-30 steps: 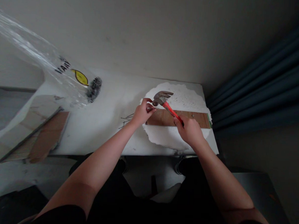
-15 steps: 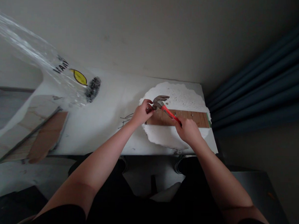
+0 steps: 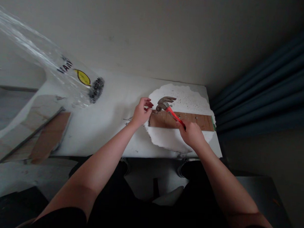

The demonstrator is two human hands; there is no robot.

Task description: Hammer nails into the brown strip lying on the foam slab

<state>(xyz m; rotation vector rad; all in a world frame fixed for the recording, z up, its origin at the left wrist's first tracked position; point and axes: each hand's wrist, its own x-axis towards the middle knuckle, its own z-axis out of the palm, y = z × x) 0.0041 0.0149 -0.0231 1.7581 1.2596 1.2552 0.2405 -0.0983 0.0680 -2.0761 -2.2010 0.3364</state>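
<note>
My right hand [image 3: 191, 133] grips the red handle of a claw hammer [image 3: 167, 106], whose rusty head rests near the left end of a brown wooden board [image 3: 191, 121]. The board lies on a round white foam slab [image 3: 182, 95] on a white table [image 3: 109, 122]. Just left of the board's end, my left hand [image 3: 141, 112] hovers with its fingertips pinched together; whether a nail is in them is too small to see. Several thin nails [image 3: 128, 119] lie on the table below that hand.
A clear plastic bag [image 3: 56, 70] with a yellow label leans at the table's back left. Wood-look planks [image 3: 41, 136] lie off the table's left end. A dark blue curtain [image 3: 267, 84] hangs at the right, and a plain wall stands behind the table.
My left hand has drawn back left off the board's end. The hammer head has dropped from above the board down to its left end.
</note>
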